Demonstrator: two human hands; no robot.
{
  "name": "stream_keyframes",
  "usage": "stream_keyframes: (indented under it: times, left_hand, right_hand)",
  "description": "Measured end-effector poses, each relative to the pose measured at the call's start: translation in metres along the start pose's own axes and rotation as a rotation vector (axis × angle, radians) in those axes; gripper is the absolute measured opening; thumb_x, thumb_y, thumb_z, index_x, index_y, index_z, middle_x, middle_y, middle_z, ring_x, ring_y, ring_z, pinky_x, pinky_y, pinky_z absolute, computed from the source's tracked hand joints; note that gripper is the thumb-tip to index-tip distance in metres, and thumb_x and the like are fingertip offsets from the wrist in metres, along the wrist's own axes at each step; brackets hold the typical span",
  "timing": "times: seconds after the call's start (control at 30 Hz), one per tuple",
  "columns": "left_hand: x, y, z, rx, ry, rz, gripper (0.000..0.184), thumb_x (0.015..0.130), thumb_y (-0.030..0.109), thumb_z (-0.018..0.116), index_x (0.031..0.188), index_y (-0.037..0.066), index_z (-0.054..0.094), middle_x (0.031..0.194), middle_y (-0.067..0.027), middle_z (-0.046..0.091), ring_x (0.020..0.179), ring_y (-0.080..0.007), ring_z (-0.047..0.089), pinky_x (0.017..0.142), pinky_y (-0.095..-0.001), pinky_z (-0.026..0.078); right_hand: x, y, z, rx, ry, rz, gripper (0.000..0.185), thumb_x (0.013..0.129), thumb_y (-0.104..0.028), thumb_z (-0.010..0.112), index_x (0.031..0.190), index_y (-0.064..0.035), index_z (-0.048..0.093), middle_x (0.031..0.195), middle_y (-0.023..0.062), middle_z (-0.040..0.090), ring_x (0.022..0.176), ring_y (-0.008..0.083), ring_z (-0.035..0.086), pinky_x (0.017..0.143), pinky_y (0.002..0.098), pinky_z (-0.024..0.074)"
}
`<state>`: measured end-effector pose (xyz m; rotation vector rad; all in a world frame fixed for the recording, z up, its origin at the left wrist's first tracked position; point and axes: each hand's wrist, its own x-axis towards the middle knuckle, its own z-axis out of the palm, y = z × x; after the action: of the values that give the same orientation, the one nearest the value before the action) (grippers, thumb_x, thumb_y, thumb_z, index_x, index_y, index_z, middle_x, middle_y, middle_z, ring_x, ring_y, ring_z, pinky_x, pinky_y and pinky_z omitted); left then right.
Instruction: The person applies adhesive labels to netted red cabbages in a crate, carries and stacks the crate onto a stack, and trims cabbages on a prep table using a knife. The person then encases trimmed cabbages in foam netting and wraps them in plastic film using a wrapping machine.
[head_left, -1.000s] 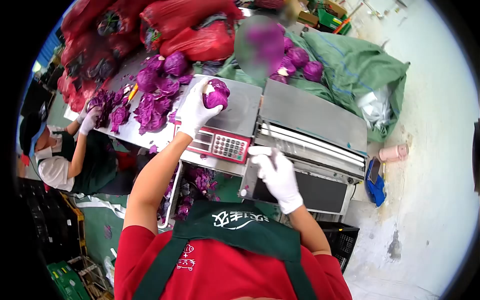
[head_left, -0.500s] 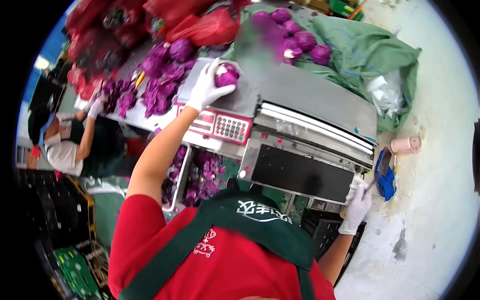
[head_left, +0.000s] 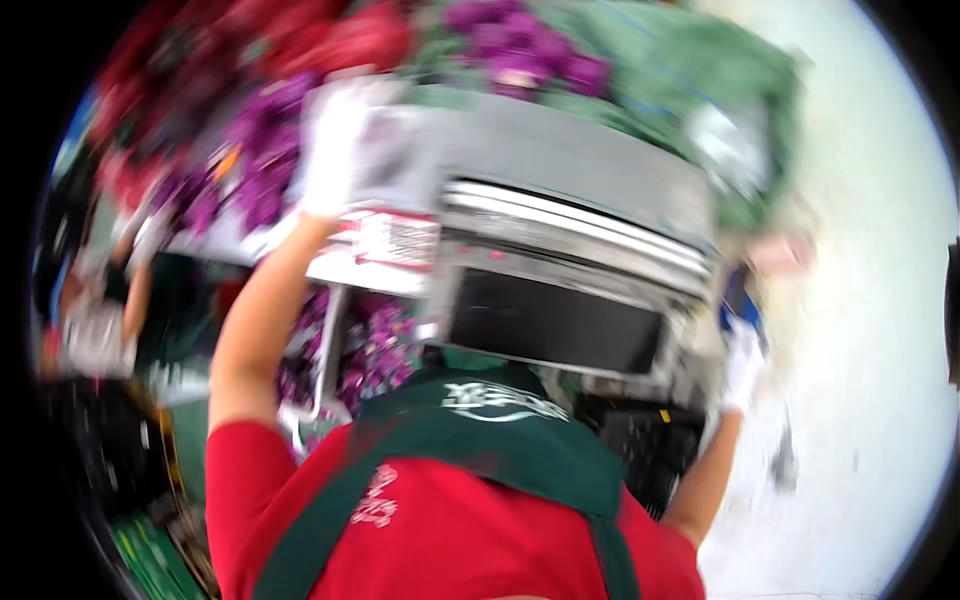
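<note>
My left hand (head_left: 338, 140), in a white glove, is over the left part of the scale's metal plate (head_left: 415, 150); motion smears its fingers, and I cannot make out whether it holds anything. Below it is the scale's red and white keypad panel (head_left: 395, 238). On the right, my white-gloved right hand (head_left: 744, 368) is by a blue object (head_left: 738, 300) beside the pale wall surface. Its fingers are blurred too. Between the hands is a wrapping machine with white rollers (head_left: 570, 230) and a black plate (head_left: 555, 320).
Purple cabbages (head_left: 520, 45) lie on a green sack (head_left: 640, 60) at the back. Purple leaves (head_left: 265, 150) and red bags (head_left: 350, 40) are at upper left. A co-worker's gloved hand (head_left: 150, 235) is at far left. Cabbage scraps (head_left: 375, 340) lie below the table. A pink cylinder (head_left: 782, 253) is at right.
The view has shifted and blurred. My left hand has moved left from the purple cabbage on the scale, which I can no longer make out. My right hand has moved from the black plate's edge toward the blue object.
</note>
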<state>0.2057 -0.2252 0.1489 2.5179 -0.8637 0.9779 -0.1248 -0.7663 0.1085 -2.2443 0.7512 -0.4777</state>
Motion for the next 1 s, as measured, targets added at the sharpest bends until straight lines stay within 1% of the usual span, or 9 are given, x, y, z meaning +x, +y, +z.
stream_keyframes:
  times: [0.13,0.2,0.3,0.47,0.53,0.67,0.8,0.9,1.0]
  left_hand:
    - [-0.010,-0.032,0.018,-0.442,0.284,-0.552,0.044,0.090,0.017,0.065,0.124,-0.010,0.055,0.125,-0.0175,0.059,0.113,-0.0232,0.055,0.103,-0.0357,0.039]
    - [-0.040,-0.058,0.050,-0.421,0.228,-0.979,0.073,0.091,0.038,0.065,0.136,-0.012,0.038,0.132,-0.0195,0.052,0.116,-0.0240,0.052,0.102,-0.0350,0.040]
    - [-0.063,-0.088,0.073,-0.850,0.013,-1.410,0.088,0.080,0.062,0.065,0.145,0.011,0.034,0.140,-0.0137,0.042,0.119,-0.0293,0.050,0.091,-0.0441,0.047]
    - [-0.068,-0.088,0.082,-0.660,0.184,-1.491,0.081,0.080,0.062,0.065,0.140,0.014,0.039,0.129,-0.0132,0.049,0.100,-0.0283,0.059,0.057,-0.0336,0.052]
    - [-0.111,-0.155,0.081,-0.831,0.078,-1.620,0.085,0.078,0.063,0.066,0.142,0.015,0.036,0.126,-0.0125,0.050,0.096,-0.0278,0.059,0.053,-0.0329,0.050]
    - [-0.077,-0.076,0.057,-0.630,0.245,-1.607,0.098,0.072,0.072,0.065,0.148,0.023,0.025,0.150,-0.0079,0.025,0.134,-0.0366,0.028,0.092,-0.0562,0.043]
    - [-0.084,-0.064,0.051,-0.583,0.248,-1.588,0.099,0.074,0.071,0.063,0.150,0.022,0.021,0.154,-0.0082,0.022,0.136,-0.0409,0.026,0.097,-0.0658,0.032]
    - [-0.091,-0.056,0.046,-0.551,0.279,-1.525,0.089,0.081,0.065,0.061,0.149,0.018,0.026,0.151,-0.0091,0.029,0.137,-0.0365,0.028,0.097,-0.0670,0.030]
    - [-0.092,-0.041,0.046,-0.557,0.492,-1.377,0.068,0.090,0.048,0.062,0.142,0.010,0.039,0.143,-0.0072,0.042,0.129,-0.0239,0.040,0.102,-0.0474,0.035]
  right_hand:
    - [0.024,0.057,-0.018,-0.312,0.086,0.027,0.032,0.090,-0.036,0.059,0.107,-0.0095,0.067,0.098,0.0166,0.068,0.093,0.0312,0.066,0.082,0.0385,0.0502]
    - [0.037,0.068,-0.025,-0.513,-0.042,-0.009,0.040,0.089,-0.047,0.057,0.108,-0.0132,0.066,0.093,0.0143,0.069,0.086,0.0341,0.066,0.076,0.0424,0.0513]
    - [0.063,0.095,-0.016,-0.662,-0.220,-0.064,0.042,0.089,-0.049,0.054,0.103,-0.0114,0.066,0.084,0.0141,0.069,0.078,0.0348,0.066,0.068,0.0451,0.0519]
    - [0.115,0.123,0.047,-0.688,-0.388,-0.170,0.036,0.089,-0.044,0.055,0.092,-0.0097,0.067,0.083,0.0153,0.068,0.080,0.0339,0.066,0.070,0.0460,0.0515]
    - [0.143,0.123,0.068,-0.625,-0.281,-0.270,0.034,0.087,-0.041,0.058,0.097,-0.0103,0.068,0.092,0.0151,0.066,0.089,0.0340,0.064,0.075,0.0447,0.0511]
    - [0.232,0.072,0.081,-0.404,-0.018,-0.447,0.029,0.087,-0.030,0.061,0.108,-0.0115,0.066,0.097,0.0141,0.062,0.092,0.0327,0.058,0.079,0.0425,0.0491]
    - [0.306,0.000,0.098,-0.376,0.188,-0.571,0.043,0.081,-0.028,0.067,0.123,-0.0179,0.060,0.111,0.0114,0.059,0.104,0.0318,0.055,0.086,0.0454,0.0462]
    - [0.340,-0.040,0.126,-0.438,0.138,-0.608,0.058,0.078,-0.026,0.070,0.133,-0.0212,0.052,0.133,0.0104,0.051,0.125,0.0325,0.045,0.102,0.0486,0.0377]
    - [0.385,-0.020,0.155,-0.135,0.167,-0.741,0.015,0.086,-0.019,0.060,0.094,-0.0080,0.066,0.104,0.0143,0.065,0.102,0.0334,0.059,0.089,0.0413,0.0460]
